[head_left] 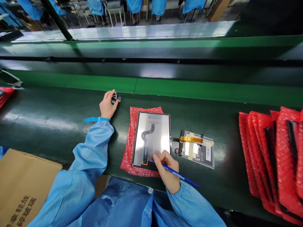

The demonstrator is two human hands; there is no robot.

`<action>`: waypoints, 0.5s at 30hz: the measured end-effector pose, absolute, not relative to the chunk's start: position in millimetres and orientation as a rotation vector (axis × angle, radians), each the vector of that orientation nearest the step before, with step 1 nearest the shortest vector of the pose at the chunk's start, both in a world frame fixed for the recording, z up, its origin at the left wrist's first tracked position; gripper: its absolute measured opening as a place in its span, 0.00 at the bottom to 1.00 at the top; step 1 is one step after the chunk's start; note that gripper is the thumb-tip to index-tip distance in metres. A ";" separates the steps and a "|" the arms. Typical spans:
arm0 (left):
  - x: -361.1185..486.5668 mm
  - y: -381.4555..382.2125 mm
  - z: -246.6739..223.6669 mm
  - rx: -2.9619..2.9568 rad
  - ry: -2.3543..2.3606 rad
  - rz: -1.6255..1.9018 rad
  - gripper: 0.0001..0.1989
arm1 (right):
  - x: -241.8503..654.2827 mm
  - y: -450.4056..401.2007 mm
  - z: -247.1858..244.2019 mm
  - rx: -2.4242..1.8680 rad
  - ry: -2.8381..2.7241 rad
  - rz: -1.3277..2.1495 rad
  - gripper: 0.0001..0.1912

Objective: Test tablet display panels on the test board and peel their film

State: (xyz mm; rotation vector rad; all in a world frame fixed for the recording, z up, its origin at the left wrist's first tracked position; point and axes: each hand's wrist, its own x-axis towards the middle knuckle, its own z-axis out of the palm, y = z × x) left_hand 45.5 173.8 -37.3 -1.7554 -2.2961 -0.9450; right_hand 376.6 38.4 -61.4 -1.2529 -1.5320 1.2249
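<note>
- One blue pen (pixel 182 177) is gripped in the fingers of the right hand (pixel 169 173), over the display panel (pixel 159 135).
- Fingers of the left hand (pixel 108 106) pinch a small clear object (pixel 117 97).
- The display panel lies on red bubble wrap (pixel 128 148), left of a circuit board (pixel 201 152).

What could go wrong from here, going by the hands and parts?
The blue pen-like tool in the right hand might scratch the panel or snag its ribbon cable; the tip is close to both. The circuit board seems linked to the panel, so that link could strain if the panel slid on the bubble wrap.
</note>
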 end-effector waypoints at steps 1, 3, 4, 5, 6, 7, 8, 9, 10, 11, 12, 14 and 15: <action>46.6 173.5 -37.2 -1.759 -2.290 -0.950 0.27 | 376.6 38.5 -61.2 -1.254 -1.515 1.233 0.21; 48.4 173.3 -37.4 -1.756 -2.295 -0.956 0.27 | 376.1 37.6 -60.8 -1.263 -1.487 1.252 0.20; 49.0 173.6 -37.7 -1.749 -2.307 -0.954 0.27 | 375.6 36.5 -60.2 -1.270 -1.475 1.254 0.19; 49.3 174.1 -38.0 -1.738 -2.322 -0.951 0.27 | 375.0 35.2 -58.9 -1.272 -1.460 1.246 0.17; 49.3 174.8 -38.2 -1.724 -2.339 -0.948 0.27 | 374.6 33.8 -56.7 -1.267 -1.441 1.227 0.15; 49.1 175.3 -38.1 -1.711 -2.353 -0.945 0.27 | 374.7 32.7 -53.5 -1.249 -1.416 1.198 0.13; 48.9 175.5 -37.5 -1.701 -2.361 -0.943 0.26 | 375.7 32.4 -49.1 -1.215 -1.390 1.162 0.11; 48.8 175.1 -36.1 -1.701 -2.365 -0.939 0.26 | 378.1 33.3 -43.7 -1.179 -1.369 1.116 0.10; 49.2 174.1 -33.8 -1.711 -2.364 -0.932 0.26 | 382.4 35.9 -37.3 -1.147 -1.356 1.057 0.11; 50.5 172.5 -30.4 -1.720 -2.361 -0.922 0.26 | 388.8 40.5 -30.6 -1.125 -1.350 0.975 0.13; 53.2 170.3 -26.2 -1.711 -2.356 -0.919 0.27 | 397.4 47.2 -23.8 -1.124 -1.346 0.863 0.14; 64.0 164.9 -16.8 -1.685 -2.326 -0.934 0.31 | 419.9 66.7 -12.8 -1.163 -1.369 0.599 0.09; 72.8 162.2 -12.7 -1.671 -2.300 -0.964 0.33 | 432.7 78.7 -9.3 -1.189 -1.403 0.477 0.05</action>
